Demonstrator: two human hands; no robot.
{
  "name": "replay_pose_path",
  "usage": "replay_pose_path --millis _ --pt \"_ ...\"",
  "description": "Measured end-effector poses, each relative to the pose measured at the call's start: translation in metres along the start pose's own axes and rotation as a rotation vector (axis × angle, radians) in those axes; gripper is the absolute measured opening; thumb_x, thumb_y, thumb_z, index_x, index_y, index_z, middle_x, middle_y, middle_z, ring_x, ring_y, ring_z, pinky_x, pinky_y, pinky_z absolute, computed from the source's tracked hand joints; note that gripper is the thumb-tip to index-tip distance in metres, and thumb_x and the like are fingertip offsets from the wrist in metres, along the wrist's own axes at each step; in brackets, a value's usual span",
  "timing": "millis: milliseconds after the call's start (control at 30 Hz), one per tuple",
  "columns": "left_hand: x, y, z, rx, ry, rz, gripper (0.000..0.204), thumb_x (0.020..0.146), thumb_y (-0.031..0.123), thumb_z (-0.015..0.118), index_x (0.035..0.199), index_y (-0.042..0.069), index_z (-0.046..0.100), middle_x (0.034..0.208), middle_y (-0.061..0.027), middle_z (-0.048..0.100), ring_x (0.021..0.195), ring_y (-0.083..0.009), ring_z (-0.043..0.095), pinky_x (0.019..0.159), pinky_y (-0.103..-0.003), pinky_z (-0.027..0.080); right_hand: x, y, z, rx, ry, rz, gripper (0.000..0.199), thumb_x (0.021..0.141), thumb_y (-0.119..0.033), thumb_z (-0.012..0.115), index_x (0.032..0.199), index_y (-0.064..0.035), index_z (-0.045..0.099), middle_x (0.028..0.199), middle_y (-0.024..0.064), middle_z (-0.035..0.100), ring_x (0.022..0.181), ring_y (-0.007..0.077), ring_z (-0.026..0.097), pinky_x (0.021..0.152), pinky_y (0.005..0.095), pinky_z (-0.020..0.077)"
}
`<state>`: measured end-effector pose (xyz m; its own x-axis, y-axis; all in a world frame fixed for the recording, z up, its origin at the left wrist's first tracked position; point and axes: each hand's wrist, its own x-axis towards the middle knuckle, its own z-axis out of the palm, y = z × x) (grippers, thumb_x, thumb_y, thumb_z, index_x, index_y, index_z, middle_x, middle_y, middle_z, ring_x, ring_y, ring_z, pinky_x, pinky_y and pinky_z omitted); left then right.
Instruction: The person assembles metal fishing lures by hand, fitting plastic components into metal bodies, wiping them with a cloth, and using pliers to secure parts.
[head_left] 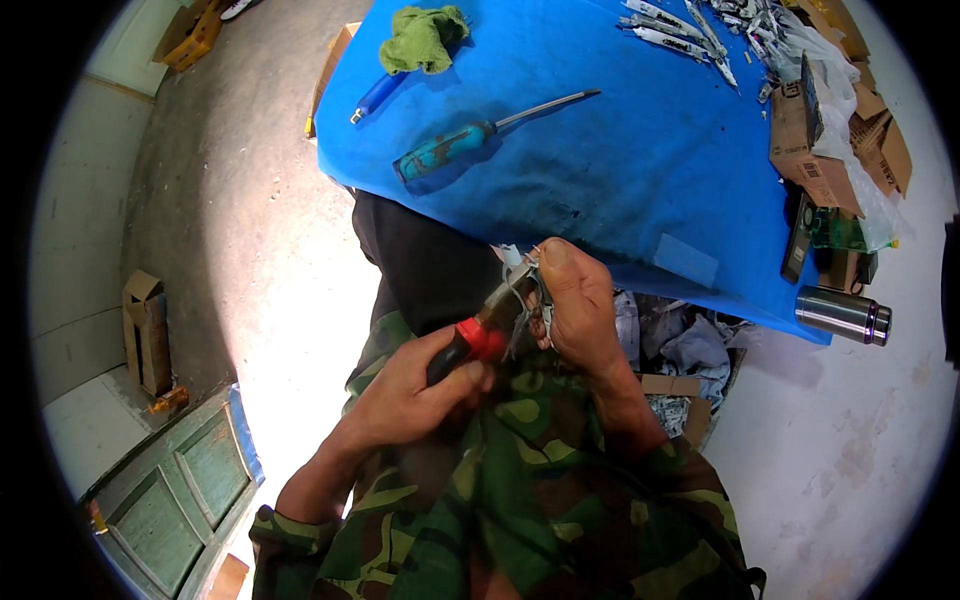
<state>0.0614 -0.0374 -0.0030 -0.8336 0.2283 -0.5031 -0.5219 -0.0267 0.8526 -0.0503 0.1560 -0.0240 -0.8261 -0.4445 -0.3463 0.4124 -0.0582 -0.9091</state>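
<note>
My left hand (pixel 405 395) is closed round the red and black handles of a pair of pliers (pixel 492 310). The jaws point up and to the right, meeting a small piece with grey strands or wires (pixel 535 295). My right hand (pixel 575 300) pinches that piece between thumb and fingers, just in front of the table edge above my lap. Its exact kind is hard to make out. Beyond my hands, a screwdriver (pixel 447 150) with a worn teal handle lies on the blue tabletop (pixel 610 170).
A green cloth (pixel 425 40) lies by a blue-handled tool (pixel 378 98). Several whitish strips (pixel 670 35) are heaped at the far right, near torn cardboard boxes (pixel 812 150). A steel flask (pixel 845 316) lies at the right edge. Below stands a box of scraps (pixel 690 350).
</note>
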Motion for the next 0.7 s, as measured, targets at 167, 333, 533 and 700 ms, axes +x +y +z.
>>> replay_pose_path --millis 167,333,533,700 --pt "0.001 -0.01 0.001 0.429 0.237 0.233 0.027 0.101 0.012 0.067 0.126 0.003 0.064 0.093 -0.0125 0.074 0.083 -0.0255 0.072 0.075 -0.037 0.055 0.003 0.003 -0.002 -0.073 -0.002 0.058 0.042 0.115 -0.038 0.05 0.086 -0.0084 0.057 0.065 -0.0032 0.05 0.047 0.0043 0.045 0.043 0.0235 0.0342" --pt "-0.004 0.001 0.002 0.39 0.173 0.128 0.036 0.1 0.013 0.068 0.134 0.002 0.061 0.105 -0.0171 0.074 0.099 -0.0341 0.074 0.089 -0.04 0.055 0.004 0.007 -0.005 -0.135 -0.039 -0.07 0.045 0.115 -0.044 0.049 0.09 -0.0078 0.061 0.064 -0.0024 0.054 0.045 0.0031 0.046 0.041 0.0208 0.0351" --pt "-0.007 0.007 0.0 0.391 0.122 0.115 0.049 0.1 0.018 0.066 0.144 0.0 0.054 0.122 -0.0266 0.069 0.116 -0.0444 0.067 0.101 -0.047 0.051 0.004 0.006 -0.008 -0.292 0.023 -0.094 0.041 0.114 -0.032 0.056 0.086 -0.0026 0.058 0.072 -0.0041 0.047 0.069 0.0059 0.042 0.06 0.028 0.0375" --pt "-0.007 -0.003 0.0 0.499 0.142 0.175 0.051 0.101 0.019 0.067 0.145 -0.002 0.054 0.122 -0.0252 0.072 0.116 -0.0417 0.07 0.102 -0.045 0.052 0.003 0.009 -0.007 -0.29 0.041 -0.119 0.036 0.113 -0.029 0.059 0.09 -0.0007 0.062 0.072 -0.0033 0.047 0.07 0.0069 0.042 0.06 0.029 0.0385"
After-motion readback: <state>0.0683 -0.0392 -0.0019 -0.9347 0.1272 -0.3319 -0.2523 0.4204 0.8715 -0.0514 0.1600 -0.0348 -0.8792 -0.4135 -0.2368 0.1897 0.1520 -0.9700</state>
